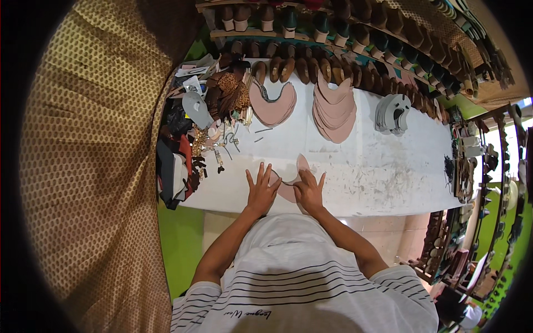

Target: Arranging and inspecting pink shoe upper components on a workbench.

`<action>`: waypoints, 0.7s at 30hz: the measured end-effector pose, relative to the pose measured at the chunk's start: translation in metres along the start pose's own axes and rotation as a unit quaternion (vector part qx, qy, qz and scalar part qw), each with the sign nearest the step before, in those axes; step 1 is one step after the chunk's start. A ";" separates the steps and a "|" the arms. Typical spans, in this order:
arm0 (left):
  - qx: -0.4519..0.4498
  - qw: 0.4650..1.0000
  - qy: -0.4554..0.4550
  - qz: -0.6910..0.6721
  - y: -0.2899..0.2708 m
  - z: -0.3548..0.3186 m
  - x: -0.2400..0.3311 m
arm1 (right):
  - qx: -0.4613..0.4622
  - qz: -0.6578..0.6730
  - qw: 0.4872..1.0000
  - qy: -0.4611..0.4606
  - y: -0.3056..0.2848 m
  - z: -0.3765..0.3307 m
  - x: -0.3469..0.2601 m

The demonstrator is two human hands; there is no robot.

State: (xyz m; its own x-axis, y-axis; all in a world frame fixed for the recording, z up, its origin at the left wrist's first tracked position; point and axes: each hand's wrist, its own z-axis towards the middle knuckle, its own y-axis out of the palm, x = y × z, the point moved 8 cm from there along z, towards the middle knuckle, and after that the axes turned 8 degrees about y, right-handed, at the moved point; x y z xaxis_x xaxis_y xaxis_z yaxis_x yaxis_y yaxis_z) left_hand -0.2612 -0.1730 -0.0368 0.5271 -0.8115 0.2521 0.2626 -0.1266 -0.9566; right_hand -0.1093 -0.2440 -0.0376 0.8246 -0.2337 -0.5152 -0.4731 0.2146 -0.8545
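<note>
On the white bench (355,166), left hand (261,188) and right hand (308,191) press flat, fingers spread apart, on a pink leather piece (288,191)

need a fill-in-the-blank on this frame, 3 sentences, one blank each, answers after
1. Both hands, the left hand and the right hand, press flat on a ____ cut piece lying on the white table.
2. The two stacks of pink pieces lie on the ____ side of the table from the person.
3. The grey cut pieces lie to the ____ of the pink stacks.

Missing words: pink; far; right
</note>
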 end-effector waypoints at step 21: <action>0.026 0.999 0.017 -0.010 0.001 0.001 0.001 | -0.027 0.001 1.000 0.007 0.000 -0.004 0.001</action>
State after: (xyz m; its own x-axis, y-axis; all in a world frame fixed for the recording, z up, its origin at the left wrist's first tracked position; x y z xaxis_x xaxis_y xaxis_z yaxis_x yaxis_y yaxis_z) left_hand -0.2600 -0.1738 -0.0369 0.4935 -0.8285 0.2644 0.3150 -0.1131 -0.9423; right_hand -0.1101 -0.2478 -0.0385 0.8193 -0.2468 -0.5175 -0.4909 0.1642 -0.8556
